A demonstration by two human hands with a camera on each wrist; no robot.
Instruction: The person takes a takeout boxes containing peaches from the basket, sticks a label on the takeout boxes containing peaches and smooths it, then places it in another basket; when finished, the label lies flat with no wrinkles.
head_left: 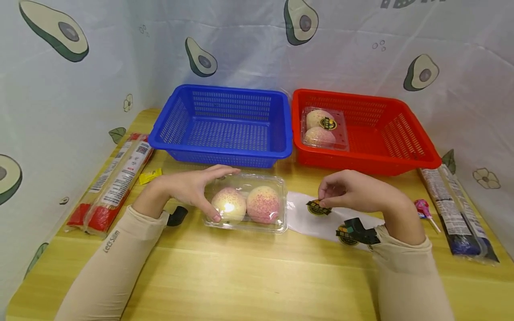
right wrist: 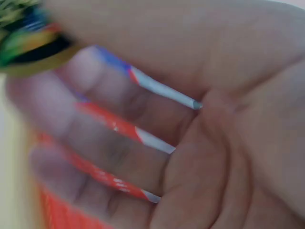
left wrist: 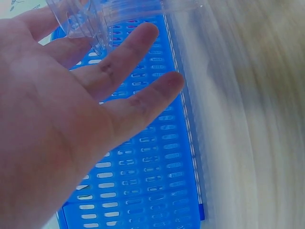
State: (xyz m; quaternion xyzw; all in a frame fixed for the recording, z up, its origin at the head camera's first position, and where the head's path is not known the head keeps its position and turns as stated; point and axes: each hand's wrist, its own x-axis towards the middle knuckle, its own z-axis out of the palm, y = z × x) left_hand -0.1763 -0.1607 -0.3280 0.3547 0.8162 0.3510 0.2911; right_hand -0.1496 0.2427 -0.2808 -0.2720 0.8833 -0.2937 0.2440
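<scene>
Left hand (head_left: 192, 187) cupping the clear clamshell box (head_left: 246, 203) with spread fingers, right hand (head_left: 353, 191) pinching a round sticker (head_left: 318, 208) between curled fingertips.

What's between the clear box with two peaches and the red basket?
Only bare wooden table between the clear box and the red basket, seen in the head view.
</scene>
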